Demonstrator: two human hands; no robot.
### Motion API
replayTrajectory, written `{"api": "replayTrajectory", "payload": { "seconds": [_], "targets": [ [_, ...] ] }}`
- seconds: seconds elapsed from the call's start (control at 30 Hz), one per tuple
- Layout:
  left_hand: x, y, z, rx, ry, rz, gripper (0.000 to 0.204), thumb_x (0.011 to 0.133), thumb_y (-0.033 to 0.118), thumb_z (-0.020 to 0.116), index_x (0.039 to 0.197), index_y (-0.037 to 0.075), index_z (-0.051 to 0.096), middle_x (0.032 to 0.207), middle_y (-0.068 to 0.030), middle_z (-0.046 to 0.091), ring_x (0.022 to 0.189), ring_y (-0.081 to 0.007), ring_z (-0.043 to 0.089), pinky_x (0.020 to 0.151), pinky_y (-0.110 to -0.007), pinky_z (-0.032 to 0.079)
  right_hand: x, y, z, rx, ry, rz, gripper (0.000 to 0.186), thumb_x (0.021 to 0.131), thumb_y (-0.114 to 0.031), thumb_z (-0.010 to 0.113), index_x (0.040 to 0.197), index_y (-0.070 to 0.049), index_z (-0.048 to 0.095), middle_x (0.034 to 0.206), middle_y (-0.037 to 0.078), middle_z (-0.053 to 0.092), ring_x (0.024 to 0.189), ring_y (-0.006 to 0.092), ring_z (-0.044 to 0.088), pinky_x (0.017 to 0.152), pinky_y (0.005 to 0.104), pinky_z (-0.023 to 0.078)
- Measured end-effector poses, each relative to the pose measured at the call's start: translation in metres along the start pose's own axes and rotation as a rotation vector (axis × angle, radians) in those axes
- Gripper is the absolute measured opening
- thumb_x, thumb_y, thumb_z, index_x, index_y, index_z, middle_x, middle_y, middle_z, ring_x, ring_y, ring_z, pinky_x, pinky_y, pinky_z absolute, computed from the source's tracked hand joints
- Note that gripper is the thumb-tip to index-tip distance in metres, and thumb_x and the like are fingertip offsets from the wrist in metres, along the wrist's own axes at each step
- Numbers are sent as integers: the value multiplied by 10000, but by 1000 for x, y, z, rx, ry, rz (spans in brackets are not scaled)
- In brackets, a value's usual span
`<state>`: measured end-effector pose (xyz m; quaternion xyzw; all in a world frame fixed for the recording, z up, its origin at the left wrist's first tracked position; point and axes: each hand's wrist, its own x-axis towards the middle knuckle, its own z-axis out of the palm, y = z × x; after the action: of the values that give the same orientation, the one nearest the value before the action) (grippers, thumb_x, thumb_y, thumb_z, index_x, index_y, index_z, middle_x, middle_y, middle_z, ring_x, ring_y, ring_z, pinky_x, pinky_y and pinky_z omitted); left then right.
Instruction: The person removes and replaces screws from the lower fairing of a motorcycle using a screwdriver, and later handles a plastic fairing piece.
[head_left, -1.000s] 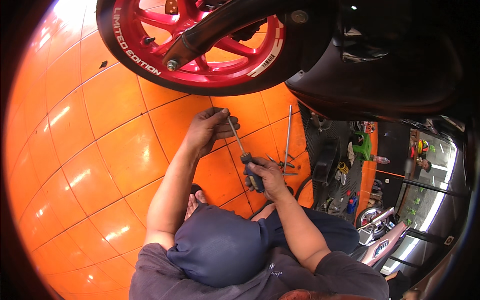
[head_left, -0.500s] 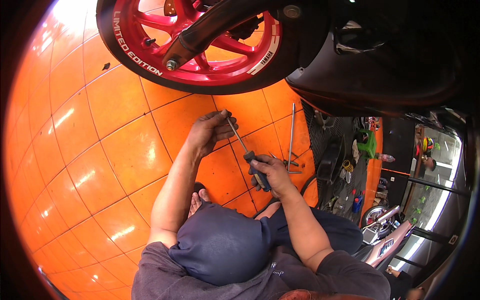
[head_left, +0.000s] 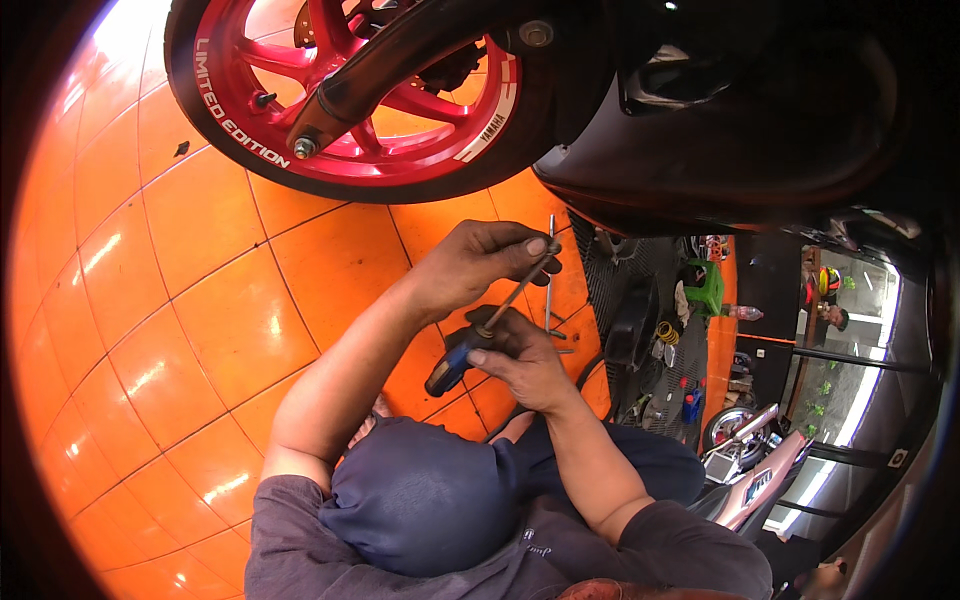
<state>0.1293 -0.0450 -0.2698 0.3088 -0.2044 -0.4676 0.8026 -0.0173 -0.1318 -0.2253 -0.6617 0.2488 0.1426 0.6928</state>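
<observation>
My right hand (head_left: 520,365) is closed round the blue-and-dark handle of a screwdriver (head_left: 449,368), held above my lap. The tool slants up to the right, and my left hand (head_left: 480,262) pinches the far end of its metal shaft between thumb and fingers; what exactly sits at that tip is too small to tell. Beyond my hands stands a motorbike's front wheel (head_left: 362,164) with red spokes and a black tyre, under a black fork (head_left: 350,95) and dark body panel (head_left: 720,150). A long metal rod (head_left: 550,290) and smaller tools lie on the orange tiles beside my hands.
Orange tiled floor (head_left: 200,330) spreads leftward. At right are a dark mat (head_left: 600,270) with loose parts, a green plastic stool (head_left: 705,288), a yellow coil spring (head_left: 668,335), another motorbike (head_left: 755,475), and a person (head_left: 835,316) in the background.
The screwdriver has swung round: my left hand moved right with the tip, my right hand shifted left with the handle, reversing its slant. The view has shifted slightly.
</observation>
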Motion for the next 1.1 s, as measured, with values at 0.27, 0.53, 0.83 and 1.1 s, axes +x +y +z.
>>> {"api": "replayTrajectory", "payload": {
  "seconds": [0.27, 0.53, 0.83, 1.1],
  "targets": [
    [51, -5, 19, 783, 251, 484, 548, 858, 316, 674, 1271, -11, 523, 1241, -194, 563, 1190, -329, 519, 1010, -403, 418, -25, -58, 0, -3, 93, -211, 434, 833, 51, 626, 1237, 35, 465, 1091, 264, 632, 1055, 356, 630, 907, 434, 518],
    [117, -9, 52, 853, 297, 854, 650, 742, 306, 752, 1268, 2, 520, 1252, -219, 532, 1188, -390, 487, 992, -444, 421, -32, -80, -6, 114, 94, -200, 513, 796, -2, 674, 1259, 12, 453, 1050, 335, 615, 1021, 448, 625, 900, 537, 509],
    [119, -2, 45, 766, 205, 788, 478, 746, 353, 736, 1138, 91, 661, 1218, -103, 622, 1110, -293, 581, 936, -413, 468, 9, -72, 6, 350, 40, -281, 511, 851, -17, 603, 1319, -20, 397, 1105, 317, 598, 1062, 466, 598, 925, 567, 488],
    [122, -22, 52, 802, 338, 977, 473, 756, 278, 766, 1147, 40, 647, 1235, -161, 606, 1184, -331, 539, 972, -412, 445, 29, -82, 24, 426, 71, -398, 487, 914, -60, 557, 1362, -70, 365, 1198, 310, 558, 1154, 449, 548, 998, 573, 439]
  ]
}}
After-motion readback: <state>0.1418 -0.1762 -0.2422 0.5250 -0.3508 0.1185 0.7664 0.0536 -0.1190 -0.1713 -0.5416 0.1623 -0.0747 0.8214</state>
